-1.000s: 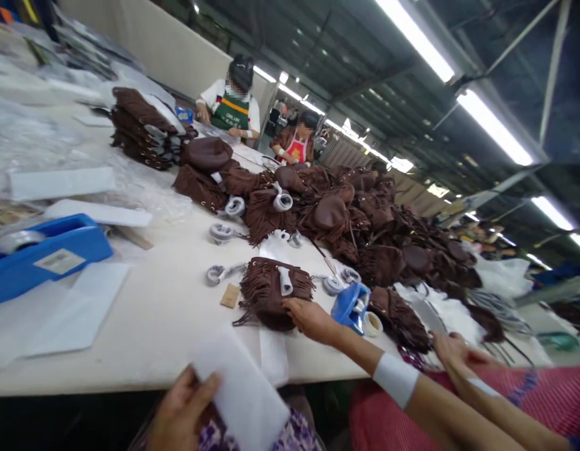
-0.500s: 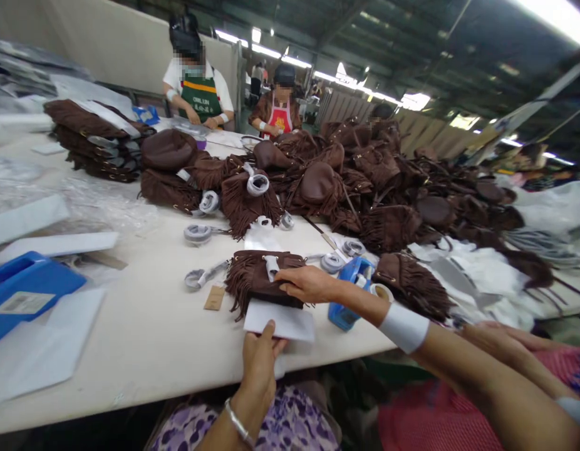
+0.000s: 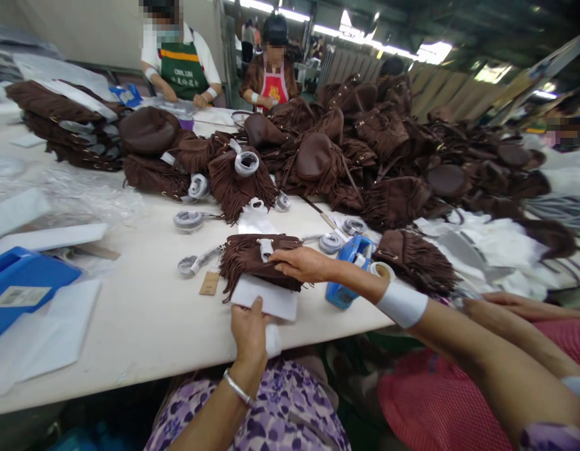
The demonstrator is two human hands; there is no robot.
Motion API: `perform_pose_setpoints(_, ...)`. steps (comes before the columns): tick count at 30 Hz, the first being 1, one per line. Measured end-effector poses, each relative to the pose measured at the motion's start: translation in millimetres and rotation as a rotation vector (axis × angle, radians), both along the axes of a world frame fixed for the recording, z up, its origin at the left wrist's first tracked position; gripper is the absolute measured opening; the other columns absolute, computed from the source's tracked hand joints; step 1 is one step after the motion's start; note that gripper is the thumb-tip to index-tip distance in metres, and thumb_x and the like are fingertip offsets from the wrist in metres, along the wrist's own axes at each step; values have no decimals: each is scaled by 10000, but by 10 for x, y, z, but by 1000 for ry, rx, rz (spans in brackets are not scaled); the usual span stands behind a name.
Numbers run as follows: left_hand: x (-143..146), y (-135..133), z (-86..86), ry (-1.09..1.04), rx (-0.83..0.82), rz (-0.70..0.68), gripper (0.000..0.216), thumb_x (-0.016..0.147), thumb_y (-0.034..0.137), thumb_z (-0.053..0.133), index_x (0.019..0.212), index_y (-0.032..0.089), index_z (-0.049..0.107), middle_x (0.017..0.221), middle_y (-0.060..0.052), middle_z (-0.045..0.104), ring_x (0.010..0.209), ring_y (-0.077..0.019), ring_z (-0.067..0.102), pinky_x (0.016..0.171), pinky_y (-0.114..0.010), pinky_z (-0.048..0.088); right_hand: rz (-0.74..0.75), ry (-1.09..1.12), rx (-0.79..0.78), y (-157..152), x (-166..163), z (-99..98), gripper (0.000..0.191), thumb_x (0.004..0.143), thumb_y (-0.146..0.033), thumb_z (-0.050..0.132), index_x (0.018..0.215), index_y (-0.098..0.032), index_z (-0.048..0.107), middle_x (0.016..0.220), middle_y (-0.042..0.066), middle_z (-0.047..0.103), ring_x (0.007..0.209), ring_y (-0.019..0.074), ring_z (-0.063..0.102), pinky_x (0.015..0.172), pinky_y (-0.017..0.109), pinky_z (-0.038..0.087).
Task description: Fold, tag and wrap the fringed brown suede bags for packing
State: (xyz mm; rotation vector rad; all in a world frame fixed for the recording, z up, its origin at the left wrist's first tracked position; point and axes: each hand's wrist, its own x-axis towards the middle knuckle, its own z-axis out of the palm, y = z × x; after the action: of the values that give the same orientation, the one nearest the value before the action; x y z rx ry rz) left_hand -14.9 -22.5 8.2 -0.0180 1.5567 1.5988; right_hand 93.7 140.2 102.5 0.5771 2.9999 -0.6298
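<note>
A dark brown fringed bag (image 3: 245,258) lies on the table in front of me, its clasp wrapped in white tissue. My right hand (image 3: 302,264) reaches in from the right, fingers closed on the front of the bag beside the wrapped clasp; the thumb is hidden. Below it, my left hand (image 3: 250,326) pinches a folded white sheet (image 3: 271,300), thumb on top and fingers underneath. The sheet's far edge goes under the lower edge of the bag. To the bag's left, a wrapped strap (image 3: 189,266) and a brown paper tag (image 3: 208,283) rest on the table.
A blue tape dispenser (image 3: 344,291) stands right of the bag, and a larger blue one (image 3: 24,285) at far left. Many brown bags (image 3: 379,138) are heaped behind. Crumpled white paper (image 3: 497,244) lies at right, near a co-worker's arm (image 3: 497,332). Two people work opposite.
The view has tilted down slightly and shifted, so everything sits higher. Both hands keep their holds, and the white sheet looks slightly closer in under the bag.
</note>
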Motion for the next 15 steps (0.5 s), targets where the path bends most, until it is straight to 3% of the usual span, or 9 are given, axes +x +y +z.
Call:
perform_pose_setpoints(7, 105, 85, 80, -109, 144, 12, 258, 844, 178, 620, 1098, 201, 580, 1128, -94, 691, 904, -186, 709, 852, -438, 588, 16, 30, 22, -8, 17, -67, 300, 987, -284, 453, 1259, -194, 544, 979, 48, 667, 793, 152, 589, 704, 238, 385)
perform_pose_setpoints(15, 200, 161, -83, -164, 160, 61, 263, 854, 180, 602, 1115, 209, 594, 1138, -96, 691, 870, -174, 716, 811, -384, 596, 21, 46, 113, -169, 56, -164, 285, 997, -284, 450, 1250, -189, 541, 1023, 62, 695, 906, 187, 644, 760, 268, 445)
